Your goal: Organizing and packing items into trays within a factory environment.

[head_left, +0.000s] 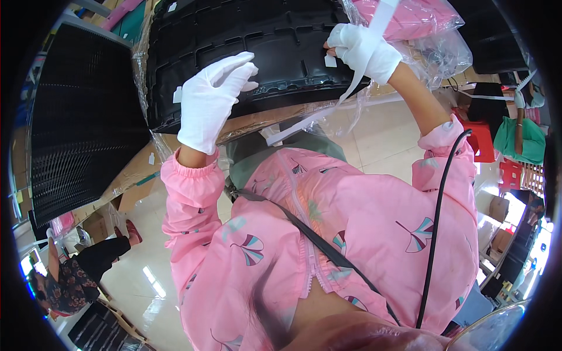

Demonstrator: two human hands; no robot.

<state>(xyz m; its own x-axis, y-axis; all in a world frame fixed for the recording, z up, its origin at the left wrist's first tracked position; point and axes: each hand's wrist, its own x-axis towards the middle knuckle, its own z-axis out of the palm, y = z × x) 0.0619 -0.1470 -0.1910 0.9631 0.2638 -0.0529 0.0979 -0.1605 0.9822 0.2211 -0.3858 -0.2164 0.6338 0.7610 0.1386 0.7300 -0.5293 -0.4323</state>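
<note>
A black moulded plastic tray (269, 50) with raised ridges lies in front of me at the top of the view. My left hand (211, 102), in a white glove, is over its near left part, fingers slightly bent and apart, holding nothing. At the near right side, my gloved right hand (366, 52) is closed, its bare fingertips pinched at a small white label (331, 61) against the tray. A long white paper strip (351, 88) hangs across that hand and curves down to the left. Another white label (177, 95) sits at the tray's left edge.
Pink items in clear plastic wrap (418, 20) lie beyond my right hand. A stack of black trays (88, 117) stands to the left. Co-workers sit at both sides, one in a green top (518, 140). A red stool (481, 140) stands at right.
</note>
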